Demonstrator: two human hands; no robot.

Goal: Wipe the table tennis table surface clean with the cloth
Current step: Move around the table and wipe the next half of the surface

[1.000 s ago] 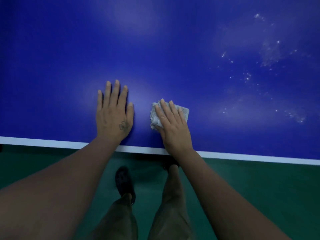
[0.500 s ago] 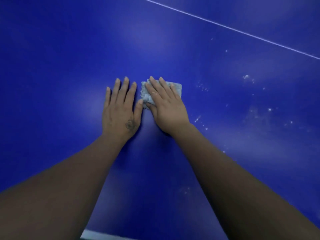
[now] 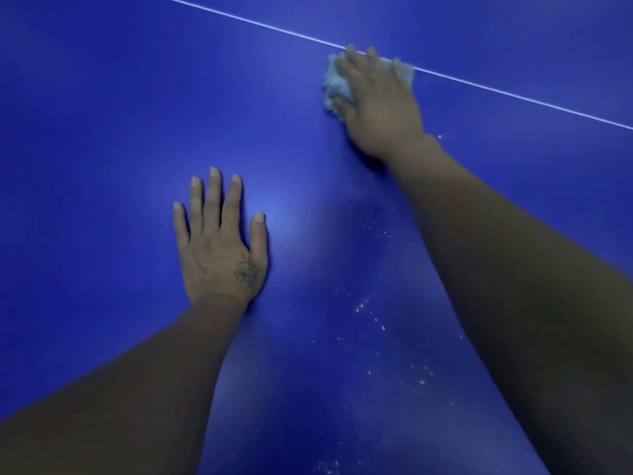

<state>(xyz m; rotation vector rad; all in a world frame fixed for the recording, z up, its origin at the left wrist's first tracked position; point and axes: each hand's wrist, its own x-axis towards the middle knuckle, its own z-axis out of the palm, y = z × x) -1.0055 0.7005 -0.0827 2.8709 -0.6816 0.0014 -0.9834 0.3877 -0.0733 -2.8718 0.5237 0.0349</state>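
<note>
White specks (image 3: 371, 323) scattered on the near blue desk (image 3: 102, 114), between the two forearms. Left hand (image 3: 219, 248) flat on the desk, fingers straight and spread, holding nothing. Farther out, right hand (image 3: 376, 97) lies palm-down on the cloth (image 3: 334, 85), fingers extended, pressing it; cloth sticks out left of the fingers, at the white line (image 3: 513, 94).

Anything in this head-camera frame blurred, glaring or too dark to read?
Head view: the right hand and the cloth are smeared by motion blur; the left hand is sharp; a soft patch of glare lies on the table beside the left thumb; both forearms fall into dark shadow; white specks are readable.
</note>
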